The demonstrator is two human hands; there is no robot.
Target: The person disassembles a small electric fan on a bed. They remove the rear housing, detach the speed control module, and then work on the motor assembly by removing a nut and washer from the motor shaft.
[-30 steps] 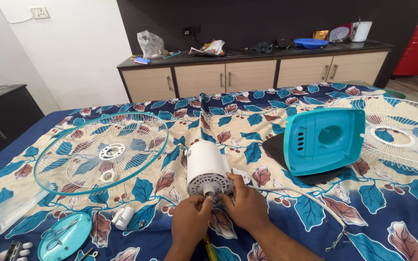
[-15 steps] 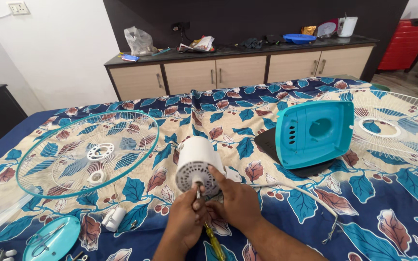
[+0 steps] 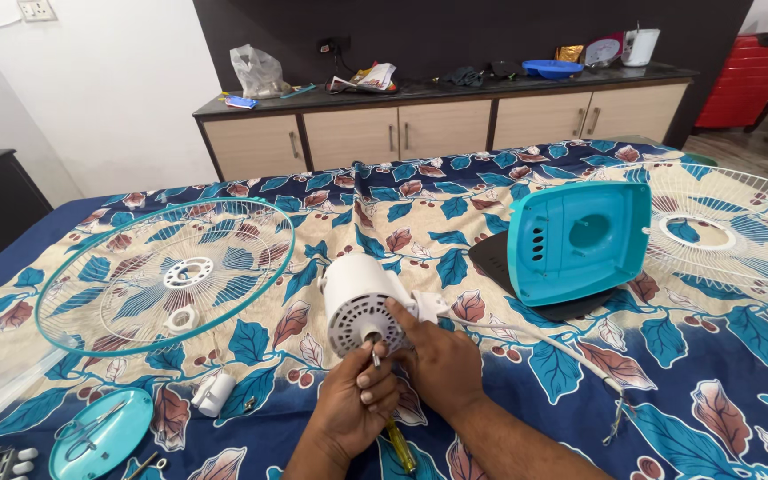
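Note:
A white cylindrical fan motor lies on the leaf-patterned bedspread, its vented end facing me. My right hand rests against the motor's right side, fingers on its housing. My left hand sits just below the vented end and pinches a screwdriver whose metal tip points at the motor's centre; the yellow handle sticks out under my hands. A white cable runs from the motor to the right.
A teal-rimmed wire fan guard lies left, a white guard right. A teal rear housing stands on a black base. A small white part, a teal cap and a wooden sideboard are around.
The view has shifted slightly. My hands stay at the motor's vented end with the screwdriver; my right hand has moved up onto the motor's side.

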